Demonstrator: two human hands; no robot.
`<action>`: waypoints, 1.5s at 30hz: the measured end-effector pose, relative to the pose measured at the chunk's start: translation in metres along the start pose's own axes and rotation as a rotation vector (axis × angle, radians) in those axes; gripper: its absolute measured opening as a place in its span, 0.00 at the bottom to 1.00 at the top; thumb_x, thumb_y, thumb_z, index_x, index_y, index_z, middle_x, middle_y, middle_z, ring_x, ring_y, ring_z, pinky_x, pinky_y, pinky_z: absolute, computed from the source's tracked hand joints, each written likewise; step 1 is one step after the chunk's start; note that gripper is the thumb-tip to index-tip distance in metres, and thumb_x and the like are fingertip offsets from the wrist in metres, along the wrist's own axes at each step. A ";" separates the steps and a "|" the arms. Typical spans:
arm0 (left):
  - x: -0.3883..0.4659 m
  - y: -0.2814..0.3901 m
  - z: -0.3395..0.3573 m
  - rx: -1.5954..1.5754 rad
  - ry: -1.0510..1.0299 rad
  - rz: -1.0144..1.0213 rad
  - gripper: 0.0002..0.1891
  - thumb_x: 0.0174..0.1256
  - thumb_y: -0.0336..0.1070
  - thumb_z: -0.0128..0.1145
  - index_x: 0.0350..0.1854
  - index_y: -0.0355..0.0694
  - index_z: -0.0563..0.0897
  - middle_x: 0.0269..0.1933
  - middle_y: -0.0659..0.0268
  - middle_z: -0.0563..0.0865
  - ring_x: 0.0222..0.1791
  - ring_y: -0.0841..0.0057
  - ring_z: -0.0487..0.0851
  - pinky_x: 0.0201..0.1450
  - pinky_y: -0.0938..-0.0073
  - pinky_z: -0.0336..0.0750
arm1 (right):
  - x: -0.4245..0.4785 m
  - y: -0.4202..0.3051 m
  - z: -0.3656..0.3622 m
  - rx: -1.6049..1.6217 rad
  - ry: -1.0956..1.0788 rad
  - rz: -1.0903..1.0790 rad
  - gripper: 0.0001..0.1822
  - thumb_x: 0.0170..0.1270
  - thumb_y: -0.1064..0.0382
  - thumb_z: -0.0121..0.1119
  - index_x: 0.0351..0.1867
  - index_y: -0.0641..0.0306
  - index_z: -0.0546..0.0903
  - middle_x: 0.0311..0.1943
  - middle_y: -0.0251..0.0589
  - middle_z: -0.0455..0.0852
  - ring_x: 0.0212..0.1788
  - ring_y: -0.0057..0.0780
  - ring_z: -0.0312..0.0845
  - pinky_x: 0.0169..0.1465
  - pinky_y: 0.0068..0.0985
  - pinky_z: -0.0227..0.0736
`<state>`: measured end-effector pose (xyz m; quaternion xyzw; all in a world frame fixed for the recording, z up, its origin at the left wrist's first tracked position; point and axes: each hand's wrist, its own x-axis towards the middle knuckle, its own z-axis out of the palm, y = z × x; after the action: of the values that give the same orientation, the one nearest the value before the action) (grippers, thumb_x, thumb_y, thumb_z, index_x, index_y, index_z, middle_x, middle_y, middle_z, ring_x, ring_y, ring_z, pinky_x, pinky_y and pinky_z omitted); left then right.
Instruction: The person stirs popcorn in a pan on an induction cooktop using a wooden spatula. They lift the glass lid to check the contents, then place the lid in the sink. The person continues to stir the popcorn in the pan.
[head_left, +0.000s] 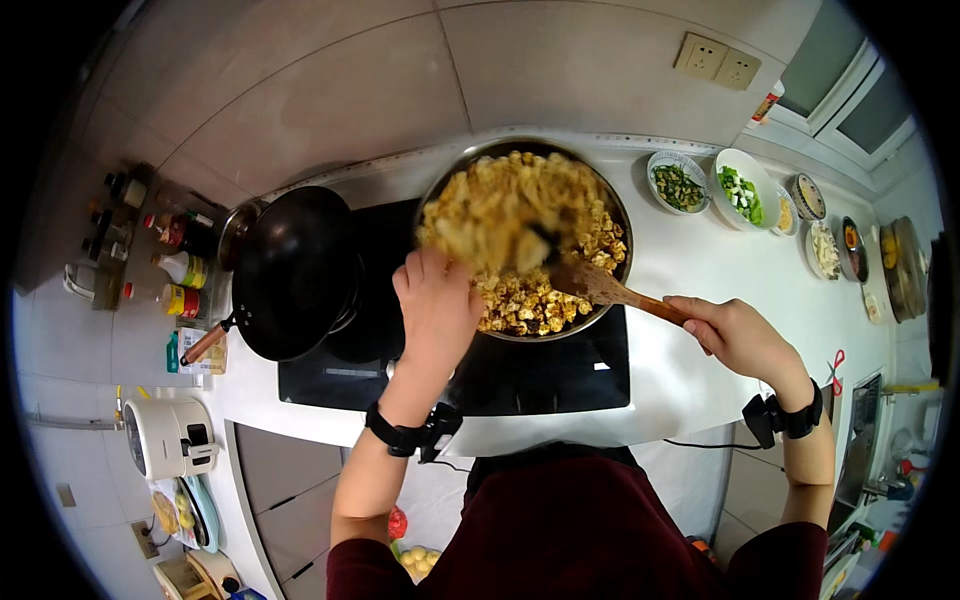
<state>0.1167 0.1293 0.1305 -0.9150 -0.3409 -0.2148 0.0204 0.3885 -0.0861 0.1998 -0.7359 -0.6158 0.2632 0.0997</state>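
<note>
A wide metal pan (627, 247) on the black glass hob (540, 394) is full of lumpy golden-brown food (532, 304) that looks like popcorn, with darker bits among it. The upper part of the food is blurred by motion. My right hand (731, 337) grips the handle of a wooden spatula (600, 281), whose blade is among the food at the pan's right side. At the pan's left front edge is my left hand (439, 307). Its fingertips reach the rim and the blurred food; whether they grip anything is hidden.
A black wok (296, 270) stands left of the pan, its wooden handle pointing towards the front left. Sauce bottles (180, 270) line the left wall. To the right are bowls of chopped greens (746, 187) and other ingredients, plus red-handled scissors (837, 371) near the sink.
</note>
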 end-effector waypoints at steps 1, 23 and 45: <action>0.000 -0.001 -0.003 -0.012 -0.012 -0.009 0.14 0.44 0.31 0.63 0.38 0.43 0.82 0.45 0.64 0.74 0.48 0.64 0.70 0.49 0.63 0.62 | 0.000 0.000 0.000 0.031 -0.011 -0.001 0.18 0.68 0.59 0.52 0.58 0.52 0.76 0.27 0.46 0.84 0.26 0.46 0.79 0.34 0.37 0.73; -0.067 0.026 0.002 -0.195 -0.042 -0.145 0.09 0.44 0.34 0.68 0.30 0.44 0.83 0.38 0.66 0.72 0.43 0.67 0.70 0.44 0.66 0.60 | 0.049 -0.003 0.015 0.186 -0.337 -0.059 0.19 0.72 0.55 0.46 0.62 0.49 0.73 0.17 0.38 0.78 0.21 0.34 0.75 0.32 0.32 0.73; -0.045 0.051 0.030 -0.113 -0.107 -0.086 0.04 0.43 0.31 0.63 0.24 0.43 0.82 0.37 0.65 0.72 0.43 0.66 0.70 0.43 0.65 0.61 | 0.036 0.012 -0.001 -0.039 -0.200 -0.153 0.17 0.68 0.56 0.51 0.56 0.46 0.78 0.26 0.44 0.84 0.30 0.48 0.79 0.37 0.39 0.73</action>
<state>0.1295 0.0681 0.0904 -0.9093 -0.3679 -0.1853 -0.0586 0.4029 -0.0536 0.1859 -0.6588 -0.6818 0.3150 0.0433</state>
